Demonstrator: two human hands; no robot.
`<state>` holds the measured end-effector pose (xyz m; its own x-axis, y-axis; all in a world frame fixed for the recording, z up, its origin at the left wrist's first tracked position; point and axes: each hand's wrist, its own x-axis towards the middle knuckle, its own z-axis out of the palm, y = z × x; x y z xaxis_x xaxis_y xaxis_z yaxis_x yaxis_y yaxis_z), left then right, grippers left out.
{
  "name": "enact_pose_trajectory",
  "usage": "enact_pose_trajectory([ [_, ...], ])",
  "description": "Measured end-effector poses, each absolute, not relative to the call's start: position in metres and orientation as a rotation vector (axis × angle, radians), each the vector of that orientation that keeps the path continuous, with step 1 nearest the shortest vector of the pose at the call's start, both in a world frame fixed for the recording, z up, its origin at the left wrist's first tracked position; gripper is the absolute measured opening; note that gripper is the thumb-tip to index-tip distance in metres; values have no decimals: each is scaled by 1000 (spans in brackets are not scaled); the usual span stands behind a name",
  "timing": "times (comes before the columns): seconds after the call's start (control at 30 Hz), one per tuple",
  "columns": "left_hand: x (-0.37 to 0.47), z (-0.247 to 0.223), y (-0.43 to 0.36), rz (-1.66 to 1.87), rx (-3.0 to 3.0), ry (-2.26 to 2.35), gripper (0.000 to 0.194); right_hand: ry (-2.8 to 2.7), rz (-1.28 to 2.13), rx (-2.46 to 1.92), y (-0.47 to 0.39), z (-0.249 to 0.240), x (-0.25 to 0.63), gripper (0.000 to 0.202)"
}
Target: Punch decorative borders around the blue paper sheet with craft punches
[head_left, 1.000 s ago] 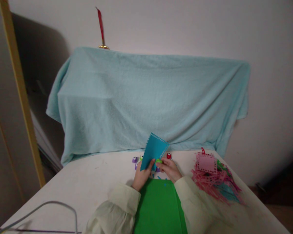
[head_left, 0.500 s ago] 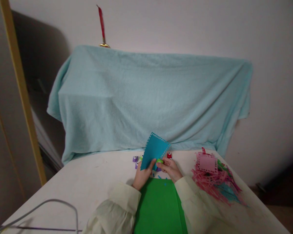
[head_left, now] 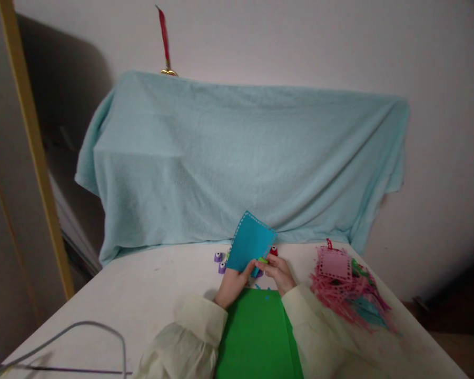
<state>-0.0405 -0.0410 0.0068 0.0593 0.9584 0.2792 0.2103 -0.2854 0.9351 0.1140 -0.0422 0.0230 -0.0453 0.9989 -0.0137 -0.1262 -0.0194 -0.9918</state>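
Observation:
A blue sheet of paper (head_left: 250,241) with small holes punched along its edges is tilted up in my left hand (head_left: 233,284), whose thumb lies over its lower part. My right hand (head_left: 278,272) grips a small green punch (head_left: 263,260) at the lower right edge of the sheet. Green paper (head_left: 258,334) lies on the table below both hands, with tiny blue paper bits near its top edge. Purple punches (head_left: 218,257) with eye shapes stand left of the sheet, and a red one (head_left: 274,251) is behind my right hand.
On the right of the white table (head_left: 150,289) is a heap of pink, green and blue paper shreds (head_left: 339,295) with a punched pink card (head_left: 334,264) on top. A light blue cloth (head_left: 237,163) hangs behind. A grey bent rod (head_left: 98,324) is at the lower left.
The blue sheet has turned slightly and shows more of its face. The green punch has tilted and moved a little to the right between my right fingers.

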Motion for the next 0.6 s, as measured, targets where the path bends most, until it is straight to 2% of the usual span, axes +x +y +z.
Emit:
enact_pose_trajectory([
  [0.6, -46, -5, -32, 1245, 1653, 1281, 37, -1248, 1396, -982, -34, 6, 113, 34],
])
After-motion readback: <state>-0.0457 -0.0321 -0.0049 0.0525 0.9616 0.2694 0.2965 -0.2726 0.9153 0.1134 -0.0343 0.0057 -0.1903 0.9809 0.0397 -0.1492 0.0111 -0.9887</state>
